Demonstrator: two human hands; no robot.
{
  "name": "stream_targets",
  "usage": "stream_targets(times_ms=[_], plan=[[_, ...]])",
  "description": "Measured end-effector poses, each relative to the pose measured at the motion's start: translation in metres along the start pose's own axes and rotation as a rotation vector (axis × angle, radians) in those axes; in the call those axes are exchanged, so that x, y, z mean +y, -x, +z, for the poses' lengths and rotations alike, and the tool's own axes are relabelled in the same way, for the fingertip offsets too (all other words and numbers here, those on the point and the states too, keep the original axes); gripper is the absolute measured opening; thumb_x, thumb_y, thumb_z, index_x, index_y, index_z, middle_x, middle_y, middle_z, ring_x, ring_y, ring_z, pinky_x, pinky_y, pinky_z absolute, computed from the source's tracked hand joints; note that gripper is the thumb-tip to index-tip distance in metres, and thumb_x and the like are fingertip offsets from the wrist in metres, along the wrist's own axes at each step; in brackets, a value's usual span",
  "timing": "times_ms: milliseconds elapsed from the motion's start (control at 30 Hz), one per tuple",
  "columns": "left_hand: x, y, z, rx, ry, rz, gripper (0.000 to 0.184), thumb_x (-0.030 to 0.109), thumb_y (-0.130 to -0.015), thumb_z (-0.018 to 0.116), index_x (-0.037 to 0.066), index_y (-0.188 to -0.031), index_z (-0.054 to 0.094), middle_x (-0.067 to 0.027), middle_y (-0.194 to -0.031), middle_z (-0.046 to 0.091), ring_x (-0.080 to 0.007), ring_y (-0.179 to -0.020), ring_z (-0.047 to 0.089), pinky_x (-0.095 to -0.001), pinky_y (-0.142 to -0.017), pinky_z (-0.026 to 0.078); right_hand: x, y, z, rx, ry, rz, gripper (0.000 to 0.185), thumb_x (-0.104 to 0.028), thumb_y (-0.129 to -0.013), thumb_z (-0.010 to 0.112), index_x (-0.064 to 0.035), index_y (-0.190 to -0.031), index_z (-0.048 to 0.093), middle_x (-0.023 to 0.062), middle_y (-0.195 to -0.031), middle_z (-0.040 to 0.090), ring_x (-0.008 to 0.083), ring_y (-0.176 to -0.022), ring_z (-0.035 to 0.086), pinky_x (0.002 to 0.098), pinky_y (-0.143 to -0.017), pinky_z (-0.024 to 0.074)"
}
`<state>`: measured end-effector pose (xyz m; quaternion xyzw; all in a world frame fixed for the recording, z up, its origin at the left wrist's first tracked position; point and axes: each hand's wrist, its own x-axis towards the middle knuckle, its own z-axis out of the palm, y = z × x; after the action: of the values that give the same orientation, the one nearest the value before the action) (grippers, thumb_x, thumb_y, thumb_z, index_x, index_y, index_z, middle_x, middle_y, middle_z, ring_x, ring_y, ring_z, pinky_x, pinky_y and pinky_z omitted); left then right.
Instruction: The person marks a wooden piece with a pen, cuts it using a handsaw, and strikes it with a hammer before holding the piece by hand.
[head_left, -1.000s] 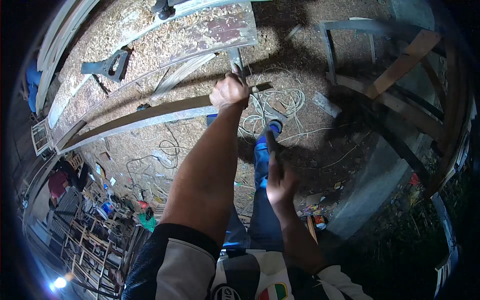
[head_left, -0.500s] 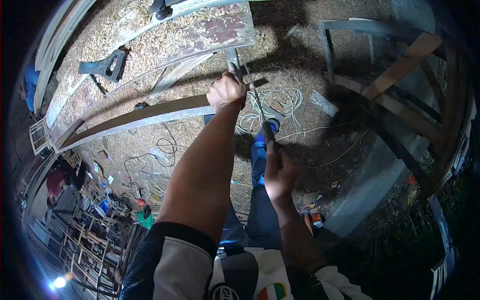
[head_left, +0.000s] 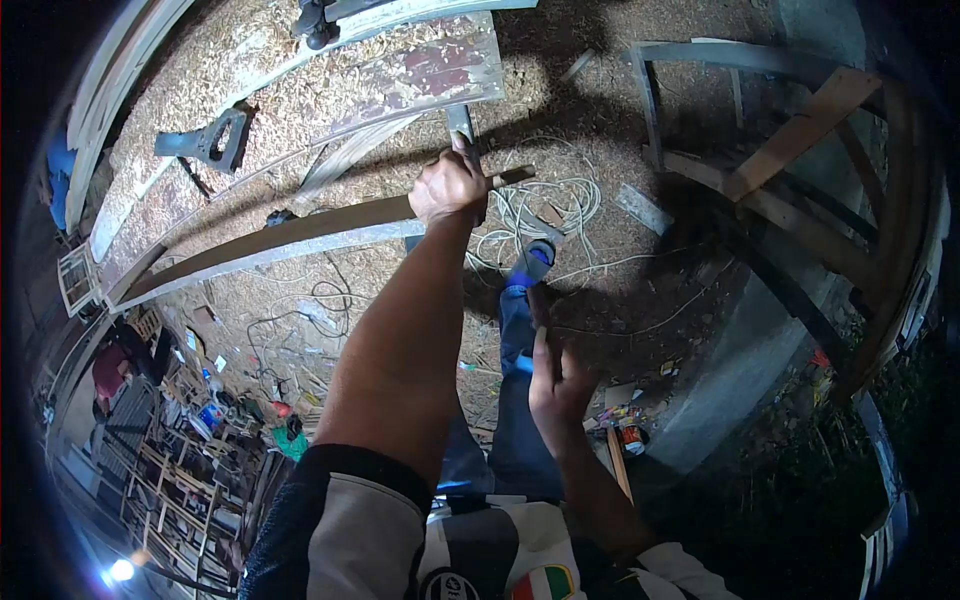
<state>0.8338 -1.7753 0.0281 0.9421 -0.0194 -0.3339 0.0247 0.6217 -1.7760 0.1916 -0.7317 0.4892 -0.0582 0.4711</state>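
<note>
My left hand (head_left: 447,188) is closed at the right end of a long wooden plank (head_left: 300,227), where the plank crosses a short flat strip (head_left: 459,120). The thumb lies along that strip, and the palm hides the crossing. Lower and to the right, nearer my body, my right hand (head_left: 560,388) is closed around a dark-handled tool (head_left: 539,306). Its far part is hard to make out against my shoe and trouser leg. A coil of pale cord (head_left: 575,215) lies on the ground just past the plank's end.
A handsaw (head_left: 208,140) lies at upper left, by a weathered board (head_left: 430,70) strewn with shavings. Wooden framework (head_left: 800,140) stands at right beside a concrete strip (head_left: 735,375). Other people, one in a dark red top (head_left: 108,370), are at the far left.
My right hand's tool has drawn back from the plank's end toward my body; its long thin part, seen earlier beside my left hand, no longer shows there. My left hand has shifted slightly left.
</note>
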Motion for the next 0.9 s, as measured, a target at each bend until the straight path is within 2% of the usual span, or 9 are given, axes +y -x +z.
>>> stream_targets(times_ms=[133,233,300,433,500,567,667,733,900], plan=[[0.006,0.001,-0.002,-0.022,-0.026,-0.056,0.061,0.053,-0.102,0.029,0.011,-0.102,0.074,-0.0220,-0.100,0.073,-0.0402,-0.099,0.070,-0.0511,-0.086,0.054,0.009,-0.020,0.019,-0.117,0.126,0.203,0.026,-0.016,-0.099,0.064,0.0023,-0.081,0.064,0.0126,-0.067,0.061,0.0177,-0.059,0.058,0.0355,-0.054,0.0403],[0.002,-0.003,0.002,-0.002,-0.016,-0.048,0.070,0.058,-0.101,0.024,0.011,-0.102,0.075,-0.0239,-0.101,0.072,-0.0413,-0.100,0.069,-0.0512,-0.086,0.054,-0.001,-0.009,0.013,-0.025,0.021,0.098,0.027,-0.021,-0.099,0.063,0.0010,-0.083,0.065,0.0168,-0.076,0.066,0.0193,-0.066,0.063,0.0351,-0.058,0.0436],[-0.002,-0.003,0.001,-0.025,0.011,-0.004,0.074,0.062,-0.101,0.021,0.011,-0.105,0.076,-0.0247,-0.103,0.072,-0.0420,-0.102,0.069,-0.0511,-0.087,0.053,-0.005,0.001,-0.009,-0.126,-0.034,0.155,0.030,-0.022,-0.104,0.054,0.0009,-0.119,0.067,0.0259,-0.099,0.071,0.0301,-0.092,0.074,0.0345,-0.073,0.0549],[0.000,-0.003,0.000,-0.035,0.010,-0.030,0.072,0.060,-0.101,0.021,0.013,-0.109,0.074,-0.0237,-0.106,0.071,-0.0426,-0.103,0.068,-0.0520,-0.089,0.053,-0.011,-0.033,0.012,-0.216,0.178,0.228,0.028,-0.017,-0.103,0.055,0.0000,-0.123,0.066,0.0210,-0.104,0.073,0.0246,-0.094,0.074,0.0344,-0.074,0.0551],[0.004,-0.001,-0.006,-0.031,0.025,-0.028,0.071,0.060,-0.102,0.020,0.013,-0.109,0.074,-0.0236,-0.107,0.071,-0.0430,-0.103,0.068,-0.0523,-0.089,0.052,-0.007,-0.031,0.019,-0.109,0.173,0.135,0.028,-0.022,-0.103,0.057,0.0021,-0.091,0.067,0.0137,-0.073,0.067,0.0169,-0.064,0.063,0.0385,-0.058,0.0469],[0.004,0.000,-0.008,-0.053,0.047,-0.031,0.070,0.058,-0.102,0.019,0.013,-0.110,0.073,-0.0247,-0.107,0.071,-0.0439,-0.103,0.068,-0.0531,-0.090,0.052,0.001,-0.019,0.013,-0.051,0.029,0.027,0.027,-0.023,-0.103,0.056,0.0016,-0.104,0.068,0.0189,-0.081,0.069,0.0249,-0.071,0.068,0.0385,-0.060,0.0500],[0.001,-0.002,0.004,0.024,-0.003,-0.046,0.059,0.053,-0.102,0.028,0.016,-0.103,0.074,-0.0218,-0.103,0.072,-0.0403,-0.100,0.070,-0.0508,-0.086,0.054,0.000,-0.019,0.006,-0.146,0.035,0.122,0.030,-0.025,-0.103,0.057,0.0016,-0.109,0.069,0.0241,-0.077,0.068,0.0339,-0.067,0.072,0.0410,-0.055,0.0502],[0.004,-0.002,0.000,0.031,0.022,-0.027,0.058,0.052,-0.102,0.029,0.015,-0.104,0.074,-0.0219,-0.102,0.072,-0.0408,-0.098,0.070,-0.0515,-0.085,0.054,0.010,-0.044,0.033,-0.182,0.232,0.157,0.022,-0.016,-0.102,0.056,0.0015,-0.106,0.069,0.0219,-0.070,0.068,0.0280,-0.064,0.072,0.0427,-0.052,0.0485],[0.000,-0.008,0.001,-0.024,0.041,-0.015,0.063,0.054,-0.102,0.025,0.014,-0.104,0.074,-0.0229,-0.100,0.072,-0.0430,-0.097,0.070,-0.0526,-0.085,0.054,-0.001,-0.020,0.009,-0.068,0.008,0.072,0.038,-0.033,-0.103,0.056,0.0026,-0.095,0.066,0.0256,-0.071,0.065,0.0454,-0.068,0.067,0.0460,-0.052,0.0478]])
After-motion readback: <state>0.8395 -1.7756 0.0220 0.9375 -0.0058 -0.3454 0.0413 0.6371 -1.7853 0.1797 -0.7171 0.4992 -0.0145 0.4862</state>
